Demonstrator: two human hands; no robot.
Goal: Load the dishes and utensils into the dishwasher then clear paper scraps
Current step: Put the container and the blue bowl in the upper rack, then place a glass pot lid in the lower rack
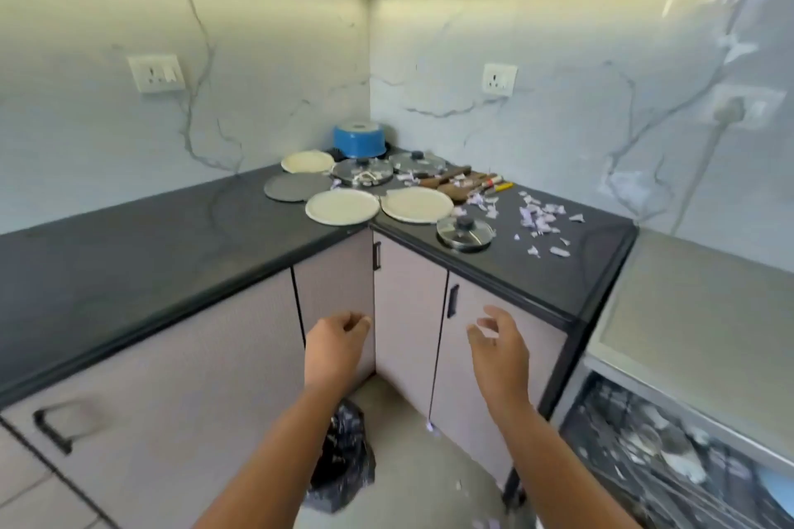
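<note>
A black table (129, 262) runs along two walls and turns at the corner. Three wall sockets (157, 73) sit on the walls above it. The dishes are all near the corner of the table.

One grey plate (297, 187) lies flat, farthest to the left. There are three cream plates (342, 206). One is at the back and two are side by side near the front edge. One blue pot (360, 137) sits upside down in the very corner. There are three glass lids (363, 172) with dark knobs. Two are behind the plates and one is close to the front edge, more to the right.

Down low, one black bag (341, 460) stands on the floor (399, 485).

The left hand (339, 339) is in front of the cupboard doors (408, 305). Its fingers are loosely curled and it holds nothing. The right hand (500, 346) is beside it, fingers spread and loose, and it holds nothing too.

A bunch of utensils (455, 180) lies by the back wall, to the right of the lids. They are too close together to count. Many small paper scraps (541, 219) are spread over the right part of the table, and a few lie on the floor.

The dishwasher (670, 455) is at the far right, low down. Its rack shows some white things, too blurry to count.
</note>
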